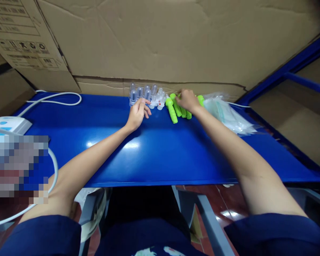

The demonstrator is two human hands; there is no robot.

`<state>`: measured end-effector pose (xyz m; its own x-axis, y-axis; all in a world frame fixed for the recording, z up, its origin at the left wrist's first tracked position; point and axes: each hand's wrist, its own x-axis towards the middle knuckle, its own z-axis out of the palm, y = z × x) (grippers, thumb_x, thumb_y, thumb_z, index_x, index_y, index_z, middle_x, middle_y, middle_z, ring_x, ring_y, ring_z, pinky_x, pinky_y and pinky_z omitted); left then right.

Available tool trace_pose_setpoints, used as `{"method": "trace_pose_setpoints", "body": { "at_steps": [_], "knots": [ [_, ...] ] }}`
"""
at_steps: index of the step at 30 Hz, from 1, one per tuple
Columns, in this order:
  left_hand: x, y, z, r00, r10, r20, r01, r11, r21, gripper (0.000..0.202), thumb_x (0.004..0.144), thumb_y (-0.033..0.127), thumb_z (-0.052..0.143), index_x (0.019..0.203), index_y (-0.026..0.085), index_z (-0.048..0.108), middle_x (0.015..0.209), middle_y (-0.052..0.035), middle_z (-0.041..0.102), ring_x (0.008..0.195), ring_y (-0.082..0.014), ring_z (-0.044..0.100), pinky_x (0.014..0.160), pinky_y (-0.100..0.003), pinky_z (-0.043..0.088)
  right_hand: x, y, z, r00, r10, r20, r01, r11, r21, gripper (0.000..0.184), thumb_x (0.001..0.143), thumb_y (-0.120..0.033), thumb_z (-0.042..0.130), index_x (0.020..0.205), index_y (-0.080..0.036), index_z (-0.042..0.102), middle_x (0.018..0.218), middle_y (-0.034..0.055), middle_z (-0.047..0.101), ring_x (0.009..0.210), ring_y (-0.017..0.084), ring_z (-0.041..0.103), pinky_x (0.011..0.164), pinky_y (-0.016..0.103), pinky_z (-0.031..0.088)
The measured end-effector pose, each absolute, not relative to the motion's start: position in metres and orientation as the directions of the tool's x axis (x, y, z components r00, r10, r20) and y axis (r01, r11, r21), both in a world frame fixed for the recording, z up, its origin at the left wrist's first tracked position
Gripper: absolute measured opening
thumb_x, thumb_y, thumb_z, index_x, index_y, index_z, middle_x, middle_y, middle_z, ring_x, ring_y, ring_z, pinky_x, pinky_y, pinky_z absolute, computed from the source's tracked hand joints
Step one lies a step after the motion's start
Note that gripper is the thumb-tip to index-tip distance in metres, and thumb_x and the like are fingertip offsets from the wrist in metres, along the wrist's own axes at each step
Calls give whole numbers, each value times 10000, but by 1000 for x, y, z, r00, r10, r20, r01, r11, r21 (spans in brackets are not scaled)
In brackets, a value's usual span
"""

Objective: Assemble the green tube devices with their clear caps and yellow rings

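Note:
My left hand [138, 113] hovers at the front of a group of clear plastic cups [140, 93], its fingers loosely bent and apart, with nothing seen in them. Beside it stand several small clear-and-white pieces [159, 99], one with a red spot. My right hand [187, 100] is bent down over a row of bright green ribbed handles [171, 111], each with a rounded upper end. Its palm and most fingertips are hidden, so whether it grips one of them is unclear.
Clear plastic bags [226, 113] lie right of the handles on the blue tabletop [154, 153]. At left are a white device [10, 124], a white cable [56, 96] and a pixelated patch. Cardboard [160, 42] walls the back; a blue metal frame [290, 67] stands right.

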<state>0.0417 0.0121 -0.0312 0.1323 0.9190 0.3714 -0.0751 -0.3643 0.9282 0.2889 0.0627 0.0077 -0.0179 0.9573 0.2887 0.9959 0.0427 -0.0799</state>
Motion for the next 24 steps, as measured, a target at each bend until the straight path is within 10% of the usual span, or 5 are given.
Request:
{"method": "trace_pose_setpoints", "body": {
  "at_steps": [8, 24],
  "knots": [
    [41, 11, -30, 137, 922, 362, -74, -355, 932, 367, 1102, 402, 376, 886, 188, 583, 575, 24, 626, 441, -81, 556, 528, -215, 448, 269, 65, 8, 11, 988, 157, 999, -19, 49, 436, 984, -234, 459, 1354, -30, 569, 1245, 291, 696, 1158, 401, 681, 941, 489, 529],
    [39, 9, -29, 209, 912, 352, 5, -361, 933, 400, 1084, 427, 432, 832, 174, 609, 539, 20, 609, 426, -81, 535, 507, -208, 425, 291, 60, 12, 142, 948, 285, 925, -24, -378, 598, 1012, -287, 443, 1547, -45, 331, 1283, 277, 663, 1228, 410, 639, 993, 527, 494]
  ]
}}
